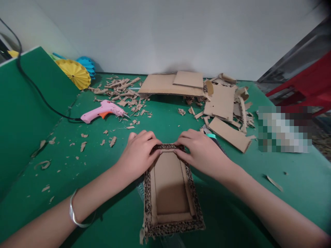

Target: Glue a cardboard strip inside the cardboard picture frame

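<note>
**Cardboard box gripped by its far rim**

The cardboard box is at six o'clock of the view, above the green surface. The left hand pinches its rim at eleven o'clock, and the right hand pinches it at one o'clock, both thumbs inside. From the box, a pink glue gun lies toward ten o'clock, torn scraps at eleven, and a wide cardboard sheet at twelve.
</note>
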### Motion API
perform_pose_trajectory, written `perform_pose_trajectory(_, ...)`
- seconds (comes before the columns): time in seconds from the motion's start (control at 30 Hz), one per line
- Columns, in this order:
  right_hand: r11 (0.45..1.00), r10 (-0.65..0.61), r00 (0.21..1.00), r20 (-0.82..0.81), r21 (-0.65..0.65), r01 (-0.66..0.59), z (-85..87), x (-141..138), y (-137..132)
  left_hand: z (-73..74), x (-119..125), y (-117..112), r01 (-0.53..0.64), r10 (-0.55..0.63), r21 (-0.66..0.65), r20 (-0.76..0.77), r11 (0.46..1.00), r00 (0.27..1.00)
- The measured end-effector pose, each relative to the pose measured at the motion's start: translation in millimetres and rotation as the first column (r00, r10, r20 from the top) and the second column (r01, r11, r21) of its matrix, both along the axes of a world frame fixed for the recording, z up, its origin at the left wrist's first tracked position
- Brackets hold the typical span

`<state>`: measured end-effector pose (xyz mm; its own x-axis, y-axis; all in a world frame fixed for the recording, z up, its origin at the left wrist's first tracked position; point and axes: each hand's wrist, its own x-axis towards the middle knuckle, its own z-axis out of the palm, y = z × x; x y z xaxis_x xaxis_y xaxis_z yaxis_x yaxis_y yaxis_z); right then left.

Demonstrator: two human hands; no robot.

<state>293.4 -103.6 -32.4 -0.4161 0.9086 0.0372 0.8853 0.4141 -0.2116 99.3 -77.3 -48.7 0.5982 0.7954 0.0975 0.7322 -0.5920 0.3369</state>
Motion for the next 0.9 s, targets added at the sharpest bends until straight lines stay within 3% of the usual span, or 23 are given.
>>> perform_pose_trajectory(0.33,0.986,-0.123,0.974,-0.192,-0.137,0.098,-1.6,-2.2,-4.0,2.1,-1.1,-2.9,-0.064,0.072,-0.146,0.051,0.987,0.996)
perform_pose_trajectory(0.6,0.961,-0.236,0.920,-0.313,-0.218,0.172,-10.4,-0.9,0.0,-4.4,-0.6,-3.3,-0.040,0.044,-0.063,0.074,0.997,0.996)
perform_pose_trajectory(0.67,0.974,-0.212,0.925,-0.314,-0.139,0.176,-12.8,0.2,-2.6,-4.4,-2.1,-3.4,-0.026,0.028,-0.033,0.061,0.999,0.998)
perform_pose_trajectory(0.73,0.989,-0.125,0.951,-0.281,0.046,0.144,-14.6,1.9,-8.3,-2.8,-5.4,-5.4,0.004,-0.003,-0.020,0.067,1.000,0.998)
perform_pose_trajectory(0.83,0.953,-0.010,0.981,-0.196,0.296,0.069,-16.2,3.4,-20.0,1.5,-12.6,-13.9,0.038,-0.044,0.061,0.098,0.997,0.994)
perform_pose_trajectory(0.9,0.938,-0.002,0.988,-0.154,0.343,0.055,-17.0,2.3,-26.8,3.8,-16.6,-21.6,0.052,-0.067,0.184,0.074,0.981,0.995)
